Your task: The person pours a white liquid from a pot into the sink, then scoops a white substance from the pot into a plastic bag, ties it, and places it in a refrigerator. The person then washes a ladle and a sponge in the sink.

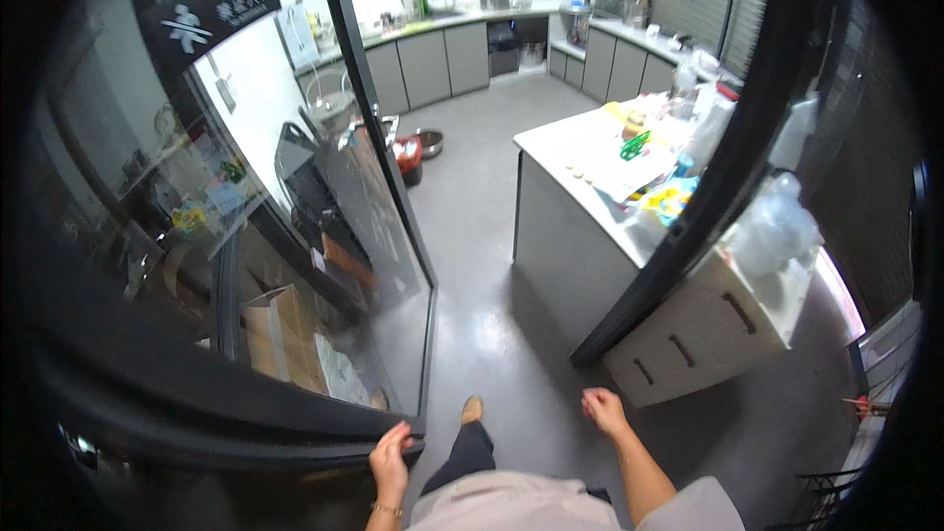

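My left hand, with a bracelet at the wrist, is near the lower end of the black-framed glass door; whether it touches the frame I cannot tell. Nothing shows in its fingers. My right hand is held over the grey floor with its fingers curled, close to the base of a light drawer cabinet; no object shows in it. One shoe of mine stands on the floor between the hands.
Beyond the doorway a white-topped counter carries bags and a green item. A red-lined bin and a metal bowl stand on the floor. Grey cabinets line the back. A paper bag shows through the glass.
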Tool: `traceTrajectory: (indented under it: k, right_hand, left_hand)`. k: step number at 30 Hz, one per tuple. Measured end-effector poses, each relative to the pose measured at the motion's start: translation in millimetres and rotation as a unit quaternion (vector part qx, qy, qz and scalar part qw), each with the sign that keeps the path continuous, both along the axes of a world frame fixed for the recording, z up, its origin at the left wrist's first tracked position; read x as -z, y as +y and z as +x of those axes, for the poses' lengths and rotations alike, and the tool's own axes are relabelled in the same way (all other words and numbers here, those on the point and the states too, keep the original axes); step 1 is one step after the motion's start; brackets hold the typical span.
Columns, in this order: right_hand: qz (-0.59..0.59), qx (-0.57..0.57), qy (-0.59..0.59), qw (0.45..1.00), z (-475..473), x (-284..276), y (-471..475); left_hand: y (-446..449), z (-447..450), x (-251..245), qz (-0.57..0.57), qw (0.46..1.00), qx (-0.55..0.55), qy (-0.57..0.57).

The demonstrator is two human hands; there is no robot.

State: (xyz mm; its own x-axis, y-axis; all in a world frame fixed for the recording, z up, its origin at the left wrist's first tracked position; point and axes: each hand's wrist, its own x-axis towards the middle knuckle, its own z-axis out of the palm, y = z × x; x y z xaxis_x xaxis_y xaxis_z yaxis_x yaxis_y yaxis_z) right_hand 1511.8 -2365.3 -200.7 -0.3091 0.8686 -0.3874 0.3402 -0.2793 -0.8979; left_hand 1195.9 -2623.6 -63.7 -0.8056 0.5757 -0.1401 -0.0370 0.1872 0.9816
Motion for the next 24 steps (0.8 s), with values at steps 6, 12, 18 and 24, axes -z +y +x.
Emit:
traceTrajectory:
  k: [6, 12, 18, 24]
  right_hand:
    - [0.075, -0.227, -0.129, 0.962, -151.0, -91.6, 73.1]
    - [0.047, -0.149, -0.227, 0.961, -177.7, -107.9, 175.9]
    - [0.084, -0.181, -0.217, 0.956, -243.7, -122.5, 357.1]
    - [0.193, -0.239, -0.079, 0.948, -387.5, -177.7, 541.4]
  left_hand:
    - [181.3, -118.2, -19.4, -0.088, 0.979, 0.150, 0.110]
    - [390.0, -209.5, -44.0, -0.086, 0.949, 0.250, 0.173]
    - [579.0, -268.6, -31.0, -0.101, 0.920, 0.282, 0.253]
    - [743.3, -353.0, 20.0, -0.179, 0.928, 0.246, 0.215]
